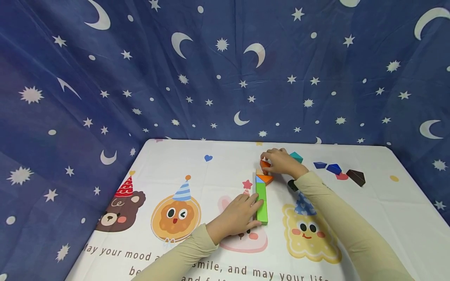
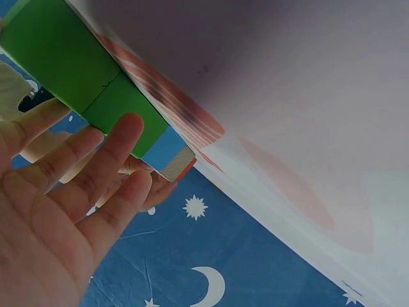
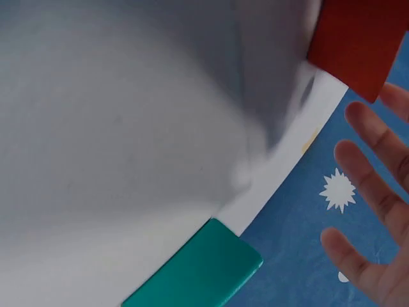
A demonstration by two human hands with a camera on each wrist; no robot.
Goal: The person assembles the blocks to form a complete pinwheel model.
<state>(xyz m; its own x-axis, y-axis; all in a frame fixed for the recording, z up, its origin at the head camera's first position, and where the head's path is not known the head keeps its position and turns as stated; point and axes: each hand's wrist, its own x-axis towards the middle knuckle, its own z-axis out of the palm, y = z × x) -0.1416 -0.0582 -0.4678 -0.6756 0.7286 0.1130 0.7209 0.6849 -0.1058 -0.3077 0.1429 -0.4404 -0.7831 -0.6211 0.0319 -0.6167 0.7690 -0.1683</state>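
Green blocks point(image 1: 261, 195) lie end to end in an upright line on the table. My left hand point(image 1: 239, 214) rests against them, its fingers fairly straight along their side; in the left wrist view the fingertips point(image 2: 131, 128) touch the green block point(image 2: 121, 105). At the line's far end sit a light blue piece point(image 1: 259, 179), an orange triangle point(image 1: 266, 178) and a pale wooden-looking piece point(image 1: 259, 171). There my right hand point(image 1: 284, 163) pinches a red-orange block point(image 1: 265, 166) between thumb and fingers. That block point(image 3: 361, 48) is partly cut off in the right wrist view.
Just beyond my right hand lies a teal block point(image 1: 296, 157). Further right are a dark blue piece point(image 1: 320, 165), a blue block point(image 1: 334, 169) and a dark brown block point(image 1: 356, 178). A blue star-patterned curtain point(image 1: 218, 97) borders the white printed tablecloth point(image 1: 175, 156).
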